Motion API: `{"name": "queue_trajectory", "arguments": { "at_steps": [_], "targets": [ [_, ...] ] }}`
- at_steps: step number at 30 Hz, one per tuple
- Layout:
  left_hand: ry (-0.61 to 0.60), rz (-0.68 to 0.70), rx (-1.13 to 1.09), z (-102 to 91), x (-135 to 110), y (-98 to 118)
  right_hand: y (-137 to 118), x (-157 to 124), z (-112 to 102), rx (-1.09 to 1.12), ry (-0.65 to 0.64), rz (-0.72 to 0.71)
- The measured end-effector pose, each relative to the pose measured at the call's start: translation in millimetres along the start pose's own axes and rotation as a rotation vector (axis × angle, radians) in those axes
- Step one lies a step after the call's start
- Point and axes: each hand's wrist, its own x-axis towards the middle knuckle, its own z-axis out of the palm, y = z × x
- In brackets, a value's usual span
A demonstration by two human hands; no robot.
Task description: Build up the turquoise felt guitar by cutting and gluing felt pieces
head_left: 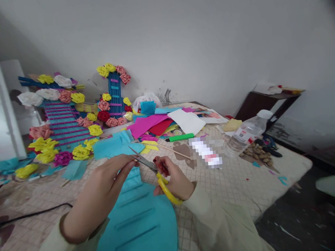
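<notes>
My right hand (177, 180) grips a pair of scissors (169, 190) by the yellow handles, and the metal blades point up and left, a little apart. Something dark red (160, 166) shows at the right fingers; its kind is unclear. Beside the blades, my left hand (102, 183) is closed, thumb pressed against fingers; whatever it pinches is hidden or too small to name. Below both hands lies a turquoise guitar-like shape (141, 226) with a rounded end and several raised strips across it. Its narrow upper part is partly covered by the hands.
Two decorated blue panels with paper flowers (63, 123) (115, 93) lean by the wall. Coloured paper sheets (152, 123), a green marker (182, 137), a thin stick (174, 150), a plastic bottle (251, 131) and peanuts (257, 154) lie on the table (221, 191). A black cable (36, 212) runs at left.
</notes>
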Motion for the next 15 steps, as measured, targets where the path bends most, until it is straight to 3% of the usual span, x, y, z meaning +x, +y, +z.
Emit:
{"name": "queue_trajectory", "arguments": {
  "at_steps": [15],
  "targets": [
    [-0.003, -0.005, 0.000, 1.9, -1.4, -3.3, -4.3, 2.0, -4.3, -0.055, 0.048, -0.041]
  ]
}}
